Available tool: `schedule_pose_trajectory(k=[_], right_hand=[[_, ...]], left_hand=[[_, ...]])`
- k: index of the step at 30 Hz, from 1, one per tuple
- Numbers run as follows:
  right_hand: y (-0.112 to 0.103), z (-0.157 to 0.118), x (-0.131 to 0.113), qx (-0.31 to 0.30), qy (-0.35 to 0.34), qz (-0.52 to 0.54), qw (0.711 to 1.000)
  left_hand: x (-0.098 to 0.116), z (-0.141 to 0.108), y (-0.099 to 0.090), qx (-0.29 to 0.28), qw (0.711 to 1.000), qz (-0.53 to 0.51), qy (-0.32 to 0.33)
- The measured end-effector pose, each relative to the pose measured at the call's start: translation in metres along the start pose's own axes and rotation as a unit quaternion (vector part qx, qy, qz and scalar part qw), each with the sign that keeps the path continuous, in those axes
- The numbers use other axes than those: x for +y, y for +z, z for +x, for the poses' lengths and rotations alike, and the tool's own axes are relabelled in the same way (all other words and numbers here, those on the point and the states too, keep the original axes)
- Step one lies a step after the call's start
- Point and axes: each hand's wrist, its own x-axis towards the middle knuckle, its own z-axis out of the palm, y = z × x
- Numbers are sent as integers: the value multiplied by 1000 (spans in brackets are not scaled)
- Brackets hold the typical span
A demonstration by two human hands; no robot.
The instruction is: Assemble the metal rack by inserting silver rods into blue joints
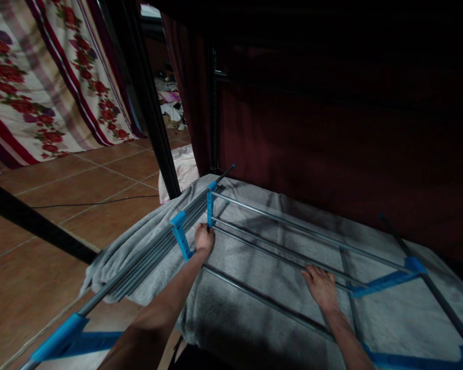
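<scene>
Both my hands are low in a gray metal-tubed rack with blue plastic brackets (278, 220), which lies across a bed.
From my head view, the rack spreads over a gray plush blanket (247, 264), its left side reaching past the bed's edge above the brown tiled floor (111, 180); a black metal post (154, 123) and a dark red fabric curtain (312, 154) bound the far side, while bare blanket shows between the tubes. My left hand (204, 238) reaches forward, fingers curled narrow at a bracket's lower end; I cannot tell whether they grip. My right hand (321, 287) lies palm down, fingers loosely bent over a thin lower tube, their closure hidden.
</scene>
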Motion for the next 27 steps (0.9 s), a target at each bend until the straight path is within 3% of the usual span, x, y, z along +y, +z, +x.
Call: schedule_pose_trajectory(k=[20, 27], right_hand=[[-6, 2, -3, -35, -21, 26, 999], [-16, 5, -12, -35, 17, 26, 999]], left_hand=[[-2, 0, 0, -2, 1000, 5, 5], [-1, 1, 0, -3, 1000, 7, 9]])
